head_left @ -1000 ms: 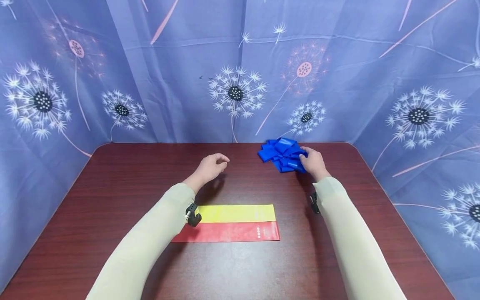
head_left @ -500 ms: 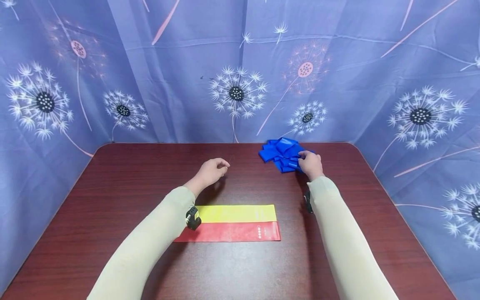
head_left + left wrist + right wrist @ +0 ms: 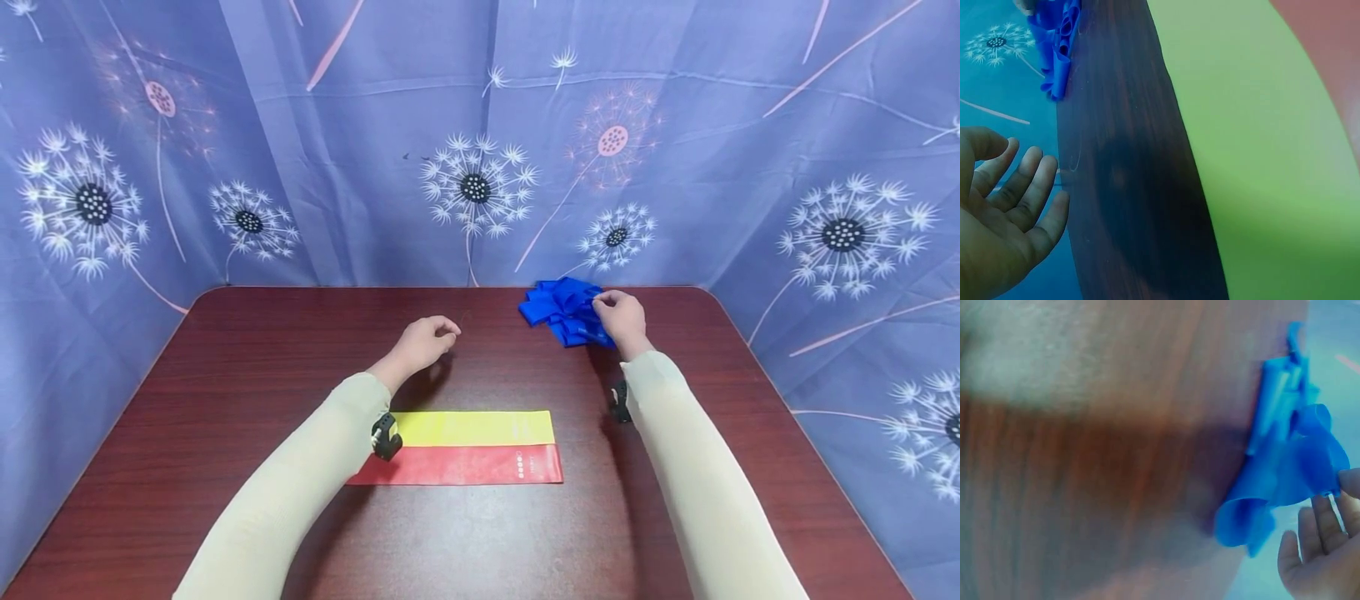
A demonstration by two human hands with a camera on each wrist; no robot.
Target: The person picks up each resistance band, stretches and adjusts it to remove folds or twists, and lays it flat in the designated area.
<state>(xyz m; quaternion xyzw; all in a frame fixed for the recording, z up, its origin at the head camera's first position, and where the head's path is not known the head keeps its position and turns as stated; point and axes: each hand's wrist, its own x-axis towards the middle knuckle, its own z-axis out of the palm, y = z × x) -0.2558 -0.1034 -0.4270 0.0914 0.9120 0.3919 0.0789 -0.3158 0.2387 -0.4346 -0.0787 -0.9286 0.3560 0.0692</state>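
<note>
A blue elastic band [image 3: 557, 310] lies in a crumpled heap of loops at the table's back edge, right of centre. My right hand [image 3: 624, 322] pinches a fold of it between thumb and forefinger; in the right wrist view the band [image 3: 1266, 469] bulges in loose curls beside the hand [image 3: 1325, 562]. My left hand [image 3: 422, 343] hovers over the table with loosely bent fingers and holds nothing. Nearer to me lie a flat yellow resistance band [image 3: 476, 427] and a red one [image 3: 465, 465], edge to edge. My left sleeve hides their left ends.
The dark reddish-brown table [image 3: 465, 542] has rounded back corners. A blue curtain with dandelion prints [image 3: 360, 167] stands right behind it and along both sides. Black wrist cameras hang under both sleeves, the left one [image 3: 386, 436] close above the flat bands.
My right hand first shifted left over the blue band, then rose slightly and lifted a fold of it. The left hand stays about where it was. The flat bands lie still.
</note>
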